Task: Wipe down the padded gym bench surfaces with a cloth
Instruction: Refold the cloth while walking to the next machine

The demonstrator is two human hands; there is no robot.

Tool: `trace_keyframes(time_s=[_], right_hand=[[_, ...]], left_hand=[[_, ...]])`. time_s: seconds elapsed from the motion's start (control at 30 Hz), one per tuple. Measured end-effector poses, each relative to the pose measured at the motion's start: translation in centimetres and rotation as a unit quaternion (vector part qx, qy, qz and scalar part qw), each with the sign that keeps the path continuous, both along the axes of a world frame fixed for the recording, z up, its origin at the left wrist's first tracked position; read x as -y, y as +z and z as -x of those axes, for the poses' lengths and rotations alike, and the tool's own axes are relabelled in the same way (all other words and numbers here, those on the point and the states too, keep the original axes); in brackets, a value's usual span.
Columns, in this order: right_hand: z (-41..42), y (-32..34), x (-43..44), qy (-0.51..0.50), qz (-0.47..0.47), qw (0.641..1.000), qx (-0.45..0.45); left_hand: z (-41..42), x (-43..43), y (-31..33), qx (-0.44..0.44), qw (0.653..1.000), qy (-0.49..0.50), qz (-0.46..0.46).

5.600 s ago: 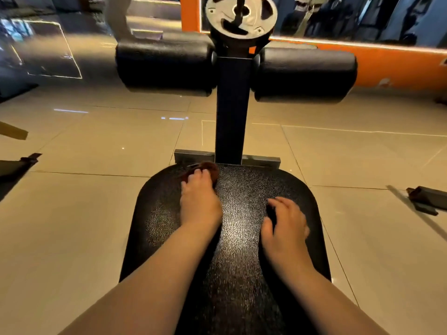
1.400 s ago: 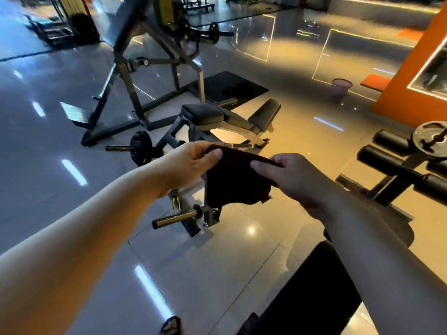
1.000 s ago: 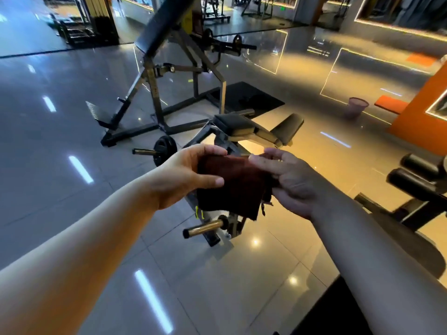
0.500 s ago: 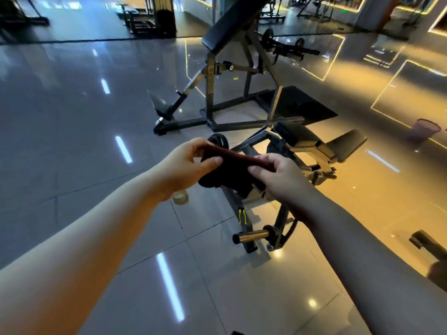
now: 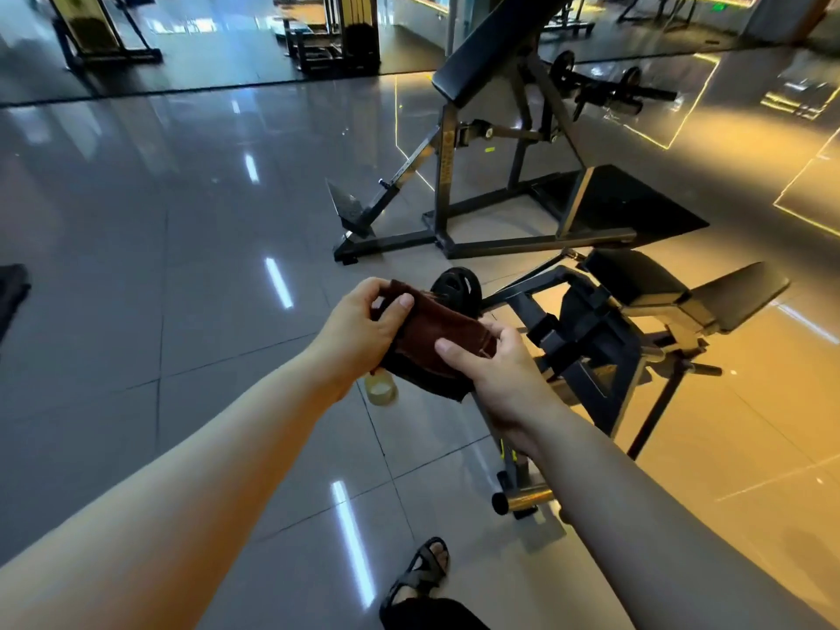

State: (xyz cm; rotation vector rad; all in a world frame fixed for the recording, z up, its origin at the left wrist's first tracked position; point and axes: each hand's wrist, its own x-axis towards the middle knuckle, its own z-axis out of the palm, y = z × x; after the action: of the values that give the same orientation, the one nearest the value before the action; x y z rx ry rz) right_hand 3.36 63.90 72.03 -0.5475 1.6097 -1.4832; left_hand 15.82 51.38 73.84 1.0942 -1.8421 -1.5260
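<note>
**Both hands pinch a folded cloth in mid-frame**

The left thumb (image 5: 401, 306) presses down on the upper left end of the dark brown cloth (image 5: 434, 335), and the other fingers of the left hand (image 5: 359, 331) curl in beneath it, so that end is pinched. The right thumb (image 5: 447, 350) lies along the cloth's near edge, while the right hand (image 5: 502, 372) wraps its fingers round the right end from behind. The cloth is folded over and stretched between the two hands at the centre of the frame, held in the air above the tiled floor (image 5: 182, 275).

Just below the left hand, a pale roll of tape (image 5: 382, 389) sits on the floor. Behind the cloth is a black weight plate (image 5: 455, 287). To the right of centre stands a padded bench (image 5: 734, 294) with black cushions on a dark metal frame. At upper centre, a tilted pad (image 5: 493, 43) tops a larger steel frame. A sandalled foot (image 5: 425, 569) shows at the bottom edge.
</note>
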Motion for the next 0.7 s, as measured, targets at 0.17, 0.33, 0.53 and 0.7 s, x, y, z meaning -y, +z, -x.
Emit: trace_keyframes(time_s=[0.17,0.33,0.53,0.7], right_hand=[[3.8,-3.7,5.6,-0.059,-0.036,0.996,0.062],[6.0,-7.8,12.0,-0.100,-0.070,0.980,0.158],[5.8,-11.5,17.9,-0.097,-0.109,0.972,0.184],[4.5,-13.6,22.5,-0.091,-0.141,0.960,0.223]], left_hand=[[2.4,7.1,-1.6,0.041,0.988,-0.093,-0.116],[6.1,15.1,-5.5,0.153,0.972,-0.139,-0.115],[8.4,22.5,-9.6,0.187,0.960,-0.168,-0.125],[8.2,29.1,-13.0,0.227,0.942,-0.206,-0.140]])
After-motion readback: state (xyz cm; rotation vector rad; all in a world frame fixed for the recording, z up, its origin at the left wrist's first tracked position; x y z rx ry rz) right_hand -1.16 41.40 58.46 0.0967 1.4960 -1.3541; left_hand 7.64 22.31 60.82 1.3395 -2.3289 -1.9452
